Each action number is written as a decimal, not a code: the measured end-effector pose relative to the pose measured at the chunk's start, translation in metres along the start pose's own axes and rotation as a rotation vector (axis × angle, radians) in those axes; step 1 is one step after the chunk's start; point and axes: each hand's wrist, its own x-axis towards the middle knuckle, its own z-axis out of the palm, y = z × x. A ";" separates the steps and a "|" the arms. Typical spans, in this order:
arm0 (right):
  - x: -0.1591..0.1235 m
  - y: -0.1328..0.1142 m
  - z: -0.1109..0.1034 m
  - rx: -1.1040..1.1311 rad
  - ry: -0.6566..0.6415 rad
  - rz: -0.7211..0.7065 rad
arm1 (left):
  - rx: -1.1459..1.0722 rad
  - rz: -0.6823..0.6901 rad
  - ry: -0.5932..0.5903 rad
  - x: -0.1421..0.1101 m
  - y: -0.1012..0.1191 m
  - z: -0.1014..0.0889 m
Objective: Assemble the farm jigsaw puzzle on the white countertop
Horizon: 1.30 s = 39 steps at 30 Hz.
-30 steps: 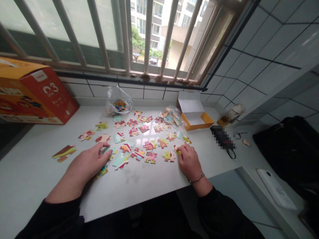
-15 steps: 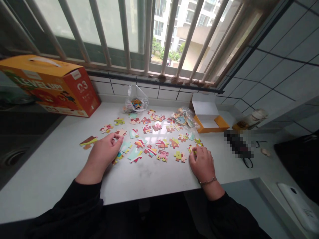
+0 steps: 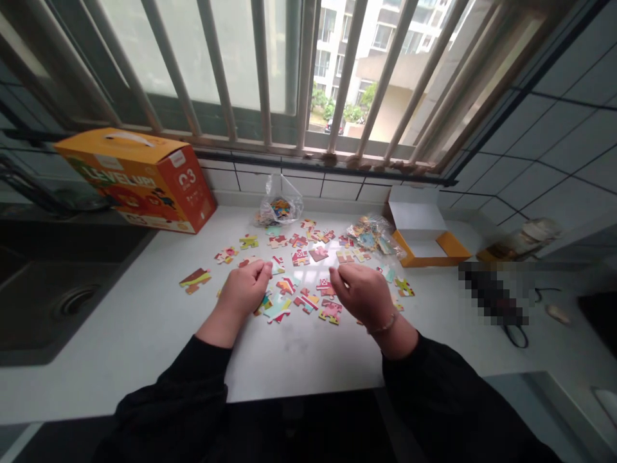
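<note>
Several colourful jigsaw pieces point(image 3: 301, 258) lie scattered on a white counter point(image 3: 144, 321) under a barred window. My left hand point(image 3: 244, 289) is lifted a little above the pieces at the left, fingers curled with the tips pinched together; what they hold is hidden. My right hand point(image 3: 360, 294) hovers over the pieces at the right, fingers bent and close together, with a bracelet at the wrist. I cannot make out a piece in it. A red and pink piece point(image 3: 330, 312) lies just in front of the right hand.
An orange puzzle box point(image 3: 139, 180) stands at the back left. Two clear bags of pieces point(image 3: 280, 206) point(image 3: 371, 235) lie at the back. An open yellow carton point(image 3: 424, 238) sits at the right. A sink point(image 3: 58, 302) is at the left. A blurred dark object point(image 3: 491, 296) lies right.
Both hands have lifted off the counter and come inward towards each other. The right hand left the counter's right side. The view has swung left, showing the sink.
</note>
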 end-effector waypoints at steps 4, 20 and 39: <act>0.041 0.008 0.055 0.044 -0.001 0.073 | -0.035 0.094 0.052 0.027 0.019 0.028; 0.036 0.038 0.070 0.283 0.012 0.196 | -0.081 0.086 -0.137 0.034 0.029 0.047; 0.030 0.032 0.072 0.492 -0.272 -0.017 | -0.215 0.180 -0.156 0.027 0.031 0.043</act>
